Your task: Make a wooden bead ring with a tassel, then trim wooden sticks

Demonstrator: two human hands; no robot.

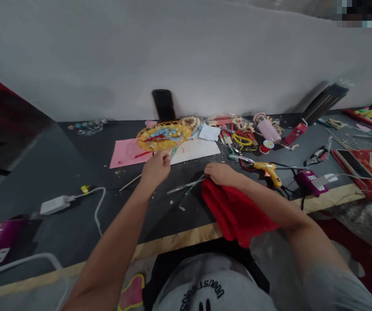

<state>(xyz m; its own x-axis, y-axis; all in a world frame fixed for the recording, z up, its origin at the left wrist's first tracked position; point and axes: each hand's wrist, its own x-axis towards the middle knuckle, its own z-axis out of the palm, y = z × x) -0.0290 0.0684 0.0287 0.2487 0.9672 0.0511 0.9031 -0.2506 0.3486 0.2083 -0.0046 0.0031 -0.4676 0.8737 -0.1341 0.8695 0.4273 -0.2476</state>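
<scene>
My left hand [156,167] is closed on the near rim of a yellow woven basket [163,135], holding it tilted above the grey table [76,224]. The basket holds several small coloured craft pieces. My right hand [220,173] rests with curled fingers on a red cloth [234,211] that hangs over the table's front edge. Thin clear and green sticks [186,188] lie between the two hands.
A pink sheet [124,153] and a white sheet [199,149] lie under the basket. A phone [164,105] leans on the wall. A yellow glue gun [268,169], pliers [317,156], a red thread spool [265,147] and craft clutter fill the right. A white charger [56,204] lies left.
</scene>
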